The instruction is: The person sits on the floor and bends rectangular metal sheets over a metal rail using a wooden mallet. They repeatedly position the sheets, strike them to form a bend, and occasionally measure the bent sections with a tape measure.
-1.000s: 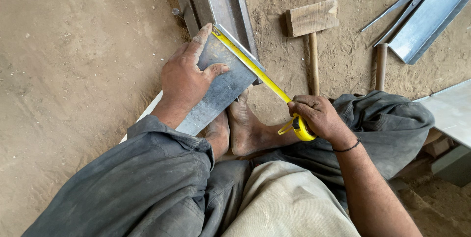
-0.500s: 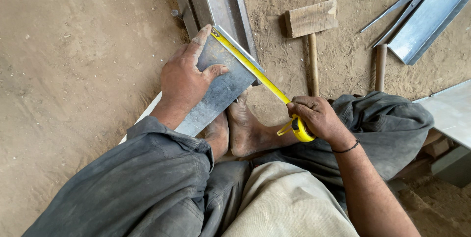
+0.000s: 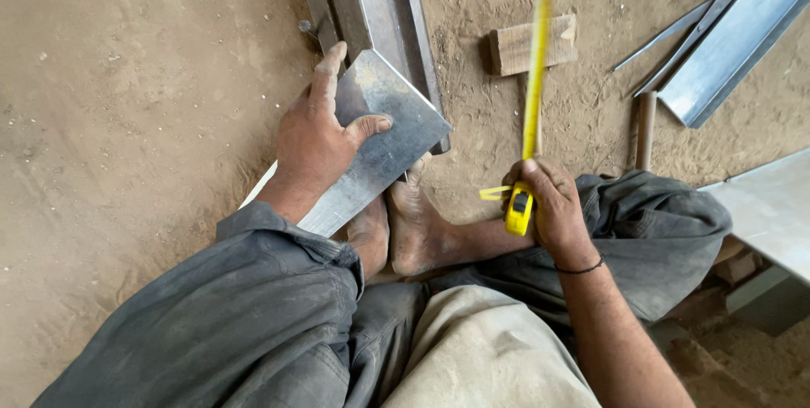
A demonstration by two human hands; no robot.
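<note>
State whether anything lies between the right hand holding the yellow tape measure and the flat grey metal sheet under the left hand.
Only the person's bare feet. They lie between the right hand with the yellow tape measure and the flat grey metal sheet, which the left hand presses down. The blurred tape blade points away.

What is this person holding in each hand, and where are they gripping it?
The right hand grips a yellow tape measure by its case. The left hand lies flat on a metal sheet, pressing its face.
</note>
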